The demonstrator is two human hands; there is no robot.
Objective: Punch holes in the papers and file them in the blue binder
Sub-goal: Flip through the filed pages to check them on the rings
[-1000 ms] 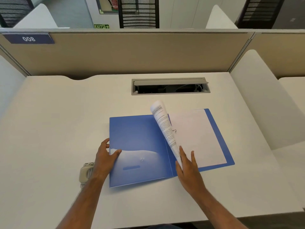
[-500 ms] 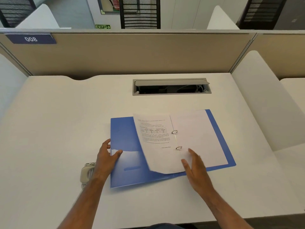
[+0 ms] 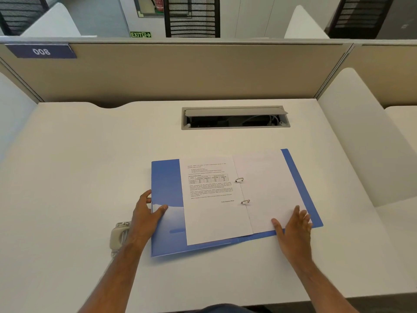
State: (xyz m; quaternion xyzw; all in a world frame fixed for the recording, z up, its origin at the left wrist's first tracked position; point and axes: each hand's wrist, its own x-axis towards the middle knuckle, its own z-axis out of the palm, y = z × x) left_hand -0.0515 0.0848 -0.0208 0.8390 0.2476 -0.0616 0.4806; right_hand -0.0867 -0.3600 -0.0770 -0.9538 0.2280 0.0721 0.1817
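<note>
Blue binder (image 3: 165, 177) open flat between grips, left grip (image 3: 144, 214) pinching cover edge, right grip (image 3: 293, 224) spread flat on papers (image 3: 209, 211); risk: punched holes tearing at rings (image 3: 239, 179) if cover swung shut hastily.

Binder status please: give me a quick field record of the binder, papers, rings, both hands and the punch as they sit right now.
binder: blue binder open flat on the desk
papers: printed page lies on the left side, blank page on the right
rings: two metal rings through the sheets, look closed
left hand: left hand grips the left cover's edge
right hand: right hand flat on the blank page's lower corner
punch: hole punch beside the left wrist, partly hidden
</note>
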